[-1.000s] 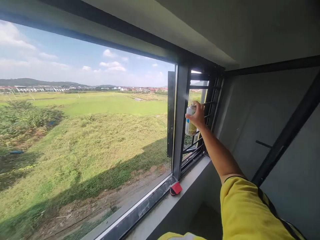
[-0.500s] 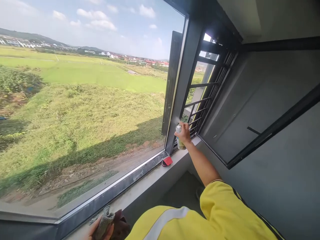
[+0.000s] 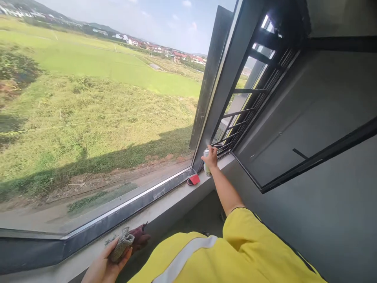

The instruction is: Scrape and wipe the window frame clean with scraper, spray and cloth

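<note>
Near the bottom left, my left hand (image 3: 106, 263) is closed around a rolled grey knitted cloth (image 3: 121, 244). A dark maroon cloth (image 3: 139, 237) hangs just past it over the sill's inner edge; whether my fingers hold that too I cannot tell. My right arm reaches forward, and my right hand (image 3: 211, 158) grips an upright spray can (image 3: 206, 168), with fingers at its top. Faint mist shows above the nozzle, against the dark window post (image 3: 216, 88). Beside the can, a small red and black item (image 3: 193, 180) lies on the sill.
A pale sill (image 3: 157, 204) runs below the large glass pane. To the right are a barred window opening (image 3: 243, 112) and a dark framed panel (image 3: 291, 125) on the grey wall. My yellow shirt fills the bottom. Fields and houses lie outside.
The view has tilted and shifted, so the window appears higher and more slanted. My left hand shows more fully, with the grey cloth still in it. The can stays in my right hand by the post.
</note>
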`<state>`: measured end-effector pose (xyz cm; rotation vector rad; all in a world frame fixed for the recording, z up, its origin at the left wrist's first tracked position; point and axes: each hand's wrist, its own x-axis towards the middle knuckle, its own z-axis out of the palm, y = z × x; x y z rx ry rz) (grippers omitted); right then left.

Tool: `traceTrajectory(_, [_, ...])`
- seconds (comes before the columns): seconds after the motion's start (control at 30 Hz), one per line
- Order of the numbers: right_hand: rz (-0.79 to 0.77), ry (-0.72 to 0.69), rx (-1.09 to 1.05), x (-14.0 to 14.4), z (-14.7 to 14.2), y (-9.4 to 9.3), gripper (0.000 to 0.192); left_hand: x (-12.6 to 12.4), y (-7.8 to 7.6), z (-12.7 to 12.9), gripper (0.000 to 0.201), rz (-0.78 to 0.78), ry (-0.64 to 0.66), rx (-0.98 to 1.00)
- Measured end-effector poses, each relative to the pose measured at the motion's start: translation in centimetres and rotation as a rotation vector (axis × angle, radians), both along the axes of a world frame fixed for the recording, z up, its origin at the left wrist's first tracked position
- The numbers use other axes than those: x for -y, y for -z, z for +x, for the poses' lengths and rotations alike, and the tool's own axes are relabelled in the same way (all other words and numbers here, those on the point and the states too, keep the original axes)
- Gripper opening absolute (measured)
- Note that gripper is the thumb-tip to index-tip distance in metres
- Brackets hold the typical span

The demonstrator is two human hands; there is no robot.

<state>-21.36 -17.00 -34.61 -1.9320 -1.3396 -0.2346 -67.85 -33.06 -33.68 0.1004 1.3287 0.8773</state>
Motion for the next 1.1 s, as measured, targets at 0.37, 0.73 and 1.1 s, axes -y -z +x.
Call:
traceTrajectory(0.37, [-0.421, 0.02, -0.239, 2.4, -2.8, 18.0, 0.07, 1.8, -2.3, 0.8, 0.013, -0.109, -0.135, -0.142])
traceTrajectory(0.73, [-0.524, 0.042, -0.424, -0.8, -4.7, 24.0, 0.07, 5.9, -2.1, 0.2, 0.018, -0.183, -0.347, -0.141])
traceTrajectory(1.1, [-0.774, -0.501, -0.469, 0.5, -28.9, 27.6, 0.067, 14.2, -0.8, -3.9, 0.016, -0.239, -0.674, -0.134])
